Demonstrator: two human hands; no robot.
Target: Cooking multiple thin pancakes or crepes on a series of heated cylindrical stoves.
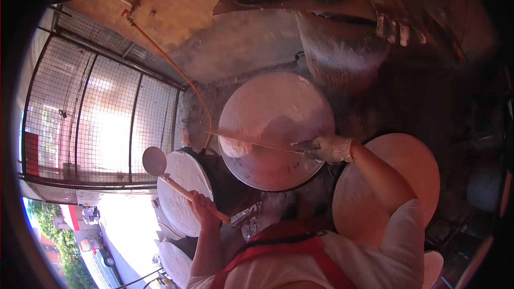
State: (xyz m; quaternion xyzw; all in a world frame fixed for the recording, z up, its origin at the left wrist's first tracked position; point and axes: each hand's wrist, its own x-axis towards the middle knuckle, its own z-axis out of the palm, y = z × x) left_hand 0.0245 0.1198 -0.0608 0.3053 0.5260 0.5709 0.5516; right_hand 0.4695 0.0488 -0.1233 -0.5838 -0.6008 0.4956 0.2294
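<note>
My left hand [204, 208], bare, is closed around the wooden handle of a long tool with a round head [154, 161], perhaps a ladle. That head is over the edge of a pale round surface [182, 196] at the left. A knitted work glove covers my right hand [329, 149], which holds one end of a long thin strip or stick [253, 140]. The strip reaches left across a large round pan or drum top [277, 104], pale in parts and darker in the middle. Its material cannot be told.
Another round pale top [401, 180] lies under my right arm. An orange hose [172, 62] runs from a wall tap [127, 13]. Wire mesh panels [108, 116] stand at the left. A worn glove or gloved hand [395, 20] is by the tabletop [257, 2] above.
</note>
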